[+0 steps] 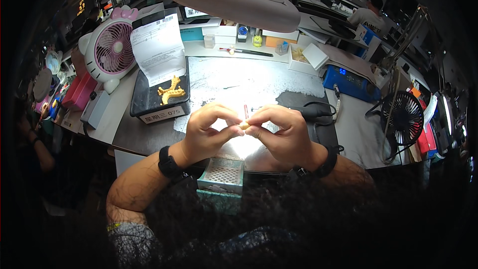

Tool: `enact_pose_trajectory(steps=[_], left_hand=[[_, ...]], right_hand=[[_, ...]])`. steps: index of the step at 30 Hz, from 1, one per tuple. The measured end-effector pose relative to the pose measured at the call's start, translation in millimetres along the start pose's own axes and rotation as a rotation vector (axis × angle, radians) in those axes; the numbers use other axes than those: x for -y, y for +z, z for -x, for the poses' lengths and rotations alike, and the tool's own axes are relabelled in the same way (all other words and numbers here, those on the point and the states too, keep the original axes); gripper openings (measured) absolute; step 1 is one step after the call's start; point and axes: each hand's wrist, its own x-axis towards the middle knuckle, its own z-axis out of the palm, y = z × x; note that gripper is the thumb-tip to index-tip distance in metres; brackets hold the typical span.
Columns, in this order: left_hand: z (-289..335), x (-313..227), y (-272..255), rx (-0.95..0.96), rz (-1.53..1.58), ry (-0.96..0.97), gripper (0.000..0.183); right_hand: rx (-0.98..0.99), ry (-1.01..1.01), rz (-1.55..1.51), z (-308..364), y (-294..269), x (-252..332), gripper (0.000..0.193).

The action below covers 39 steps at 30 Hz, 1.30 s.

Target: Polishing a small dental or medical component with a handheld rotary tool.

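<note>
Under the bright lamp light, my left hand (211, 127) and my right hand (284, 129) meet, thumbs and forefingers pinched together. Between the fingertips is a small pale-yellow piece (244, 125), mostly covered, its exact shape unclear. A thin red rod (245, 109) shows just beyond the fingertips; whether it is touched I cannot tell. Beside my right hand lies a black handpiece (311, 113) with a cord. To the left, a black tray (138, 104) holds yellow dental casts (171, 91) and a printed sheet (158, 50).
Above hangs a large grey lamp (234, 0). A blue control box (351, 83) and a black fan (402, 118) stand right, a pink-and-white fan (113, 47) left. Below my hands is a drawer with a perforated grate (224, 173). Brushes (246, 51) and an open white box (304, 62) lie behind.
</note>
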Motion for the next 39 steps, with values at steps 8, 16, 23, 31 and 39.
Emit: enact_pose_trajectory(steps=[8, 16, 23, 31, 39], left_hand=[[-4.3, -3.1, 0.1, -0.004, -0.051, 0.066, 0.027], [-2.6, -0.6, 1.7, -0.007, -0.008, 0.057, 0.027], [-2.0, 1.1, 0.7, 0.002, -0.010, 0.065, 0.028], [-1.0, 1.3, 0.5, 0.002, 0.006, 0.055, 0.028], [0.8, 2.5, 1.6, -0.014, 0.024, 0.030, 0.027]], right_hand=[[0.013, 0.033, 0.002, 2.0, -0.6, -0.7, 0.013], [0.007, 0.027, 0.006, 2.7, 0.4, -1.7, 0.013], [0.013, 0.015, 0.019, 0.8, -0.4, 0.3, 0.013], [0.015, 0.009, 0.018, 0.4, -0.7, 0.8, 0.013], [0.013, 0.007, 0.013, 0.0, -0.4, 0.8, 0.014]])
